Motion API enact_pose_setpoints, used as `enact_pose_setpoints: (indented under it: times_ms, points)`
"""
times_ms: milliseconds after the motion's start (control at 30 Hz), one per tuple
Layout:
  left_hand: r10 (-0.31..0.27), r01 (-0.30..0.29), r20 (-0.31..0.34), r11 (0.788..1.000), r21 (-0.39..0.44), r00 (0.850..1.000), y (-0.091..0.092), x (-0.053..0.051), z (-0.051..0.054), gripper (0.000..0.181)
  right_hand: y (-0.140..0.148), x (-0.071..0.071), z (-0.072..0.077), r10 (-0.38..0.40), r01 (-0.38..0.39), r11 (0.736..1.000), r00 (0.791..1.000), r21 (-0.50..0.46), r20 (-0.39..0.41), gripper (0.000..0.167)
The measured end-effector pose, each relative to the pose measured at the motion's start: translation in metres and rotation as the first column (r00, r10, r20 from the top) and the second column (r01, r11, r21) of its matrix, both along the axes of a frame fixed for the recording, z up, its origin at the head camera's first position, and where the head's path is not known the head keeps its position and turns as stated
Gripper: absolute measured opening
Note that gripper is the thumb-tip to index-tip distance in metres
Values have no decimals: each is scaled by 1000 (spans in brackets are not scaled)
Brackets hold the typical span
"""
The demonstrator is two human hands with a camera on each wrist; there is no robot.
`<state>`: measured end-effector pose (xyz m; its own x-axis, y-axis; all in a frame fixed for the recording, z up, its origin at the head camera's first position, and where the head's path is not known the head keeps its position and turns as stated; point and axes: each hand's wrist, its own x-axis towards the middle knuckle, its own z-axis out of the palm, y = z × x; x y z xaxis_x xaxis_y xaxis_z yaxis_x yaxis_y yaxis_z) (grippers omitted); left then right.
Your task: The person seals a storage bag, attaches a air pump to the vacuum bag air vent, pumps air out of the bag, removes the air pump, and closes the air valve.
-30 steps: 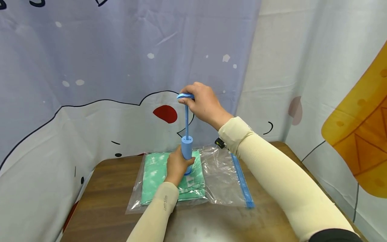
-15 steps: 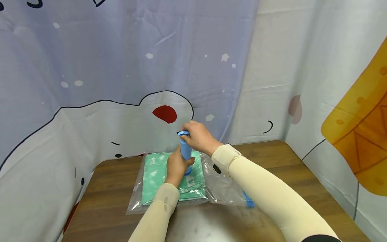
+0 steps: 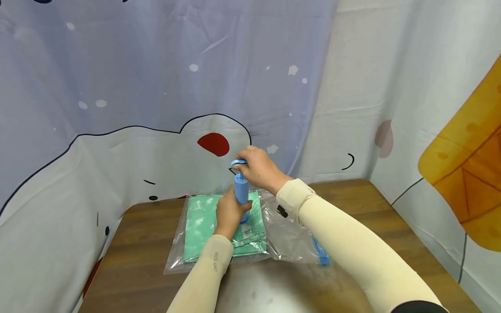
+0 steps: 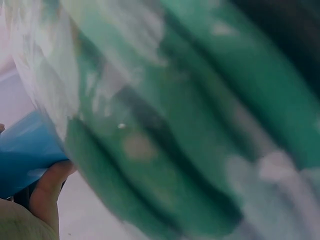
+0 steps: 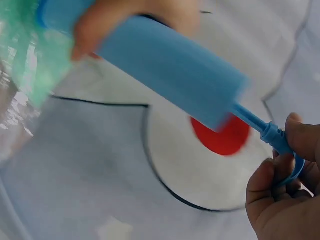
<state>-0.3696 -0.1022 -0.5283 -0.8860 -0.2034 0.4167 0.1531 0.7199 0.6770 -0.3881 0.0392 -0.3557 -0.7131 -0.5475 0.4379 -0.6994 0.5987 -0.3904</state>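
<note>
A blue hand pump [image 3: 241, 189] stands upright over a clear zip bag [image 3: 289, 243] that has folded green cloth [image 3: 200, 228] inside. My left hand [image 3: 229, 214] grips the pump's barrel, its thumb showing beside the barrel in the left wrist view. Above it, my right hand [image 3: 259, 168] holds the pump's handle [image 3: 239, 162], fingers curled round it. A short length of the plunger rod [image 5: 250, 120] shows between handle and barrel in the right wrist view. The pump's base rests on the bag, partly hidden by my left hand.
The bag lies on a brown wooden table [image 3: 145, 243]. Its blue zip strip [image 3: 321, 252] is at the right, partly behind my right sleeve. A printed curtain [image 3: 156, 78] hangs directly behind the table and along the right side.
My right hand pushed the handle down to the barrel, then raised it slightly, so a little rod shows again. The left hand and the bag stay in place.
</note>
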Motion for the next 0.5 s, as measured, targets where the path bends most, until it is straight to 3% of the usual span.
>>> enact_pose_setpoints:
  times_ms: [333,433,500]
  points:
    - [20,-20,30,1000,16,999,-2,1,0,49,5,15,101,-23,19,998,997,-55,-76,22]
    - [29,-29,38,999,19,999,-5,3,0,50,4,19,111,-15,9,997,997,-70,-79,23]
    - [32,-33,42,999,22,999,-6,3,0,51,3,18,107,-19,13,997,997,-78,-74,24]
